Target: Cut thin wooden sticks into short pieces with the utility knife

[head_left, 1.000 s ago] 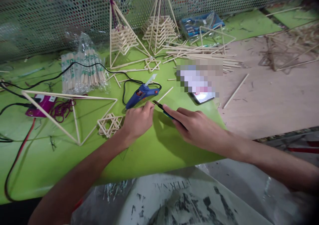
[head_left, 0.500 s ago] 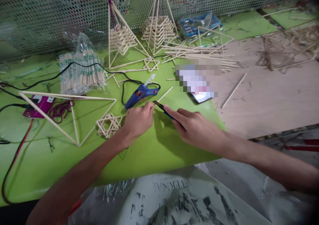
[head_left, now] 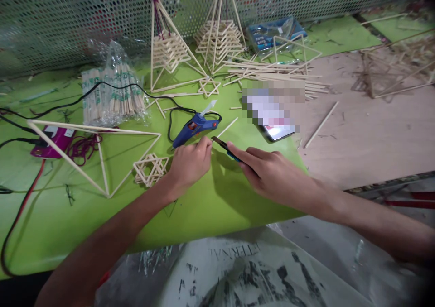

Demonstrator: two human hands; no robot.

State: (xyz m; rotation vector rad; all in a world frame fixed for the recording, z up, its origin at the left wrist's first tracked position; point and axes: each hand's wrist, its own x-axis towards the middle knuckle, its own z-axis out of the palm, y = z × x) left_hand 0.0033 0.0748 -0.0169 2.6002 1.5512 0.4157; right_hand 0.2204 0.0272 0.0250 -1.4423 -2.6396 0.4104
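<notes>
My left hand (head_left: 193,163) is closed around a thin wooden stick (head_left: 227,127), whose free end points up and right from my fingers. A utility knife (head_left: 228,150) is gripped in my right hand (head_left: 272,171), its blade against or very near the stick beside my left fingertips. Just beyond my left hand lies a blue hot glue gun (head_left: 195,127) with a clear glue stick in its back. A small star-shaped lattice of sticks (head_left: 151,170) sits left of my left wrist, beside a large triangular stick frame (head_left: 70,161).
Two stick pyramids (head_left: 170,53) stand at the back, near loose sticks (head_left: 272,74). A plastic bag of chopsticks (head_left: 113,94) lies left, above a purple power strip (head_left: 54,145) with cords. A phone (head_left: 272,117) and a single stick (head_left: 321,125) lie to the right.
The whole view has shifted slightly, moving things a little to the right. Both hands keep their grips, and the knife stays by the stick with hardly any movement.
</notes>
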